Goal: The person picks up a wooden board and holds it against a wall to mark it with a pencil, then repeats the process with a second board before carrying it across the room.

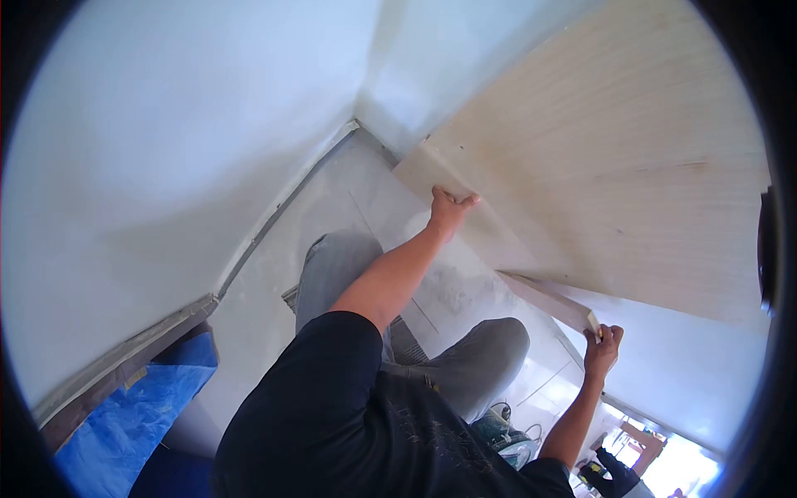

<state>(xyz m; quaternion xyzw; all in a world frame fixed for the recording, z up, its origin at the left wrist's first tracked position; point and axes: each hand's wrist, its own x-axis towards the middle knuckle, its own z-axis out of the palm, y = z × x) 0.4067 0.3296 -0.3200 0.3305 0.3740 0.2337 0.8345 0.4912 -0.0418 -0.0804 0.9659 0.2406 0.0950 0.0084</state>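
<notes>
A large light wood panel (614, 158) leans along the wall at the right. Along its lower left edge runs a narrow wooden board (490, 236), and my left hand (450, 212) grips the board near its far end, with thumb and fingers spread along the edge. My right hand (603, 350), farther down to the right, has its fingers closed round the end of a wooden strip (552, 303). The strip slants up from the floor below the panel. Something small and yellow shows at the right fingertips.
White walls meet in a corner ahead, above a grey tiled floor (332, 195). Blue plastic sheeting (137, 415) lies at the lower left. A floor grate (405, 342) is partly under my legs. Tools (610, 473) and a green-and-white item (516, 448) are at lower right.
</notes>
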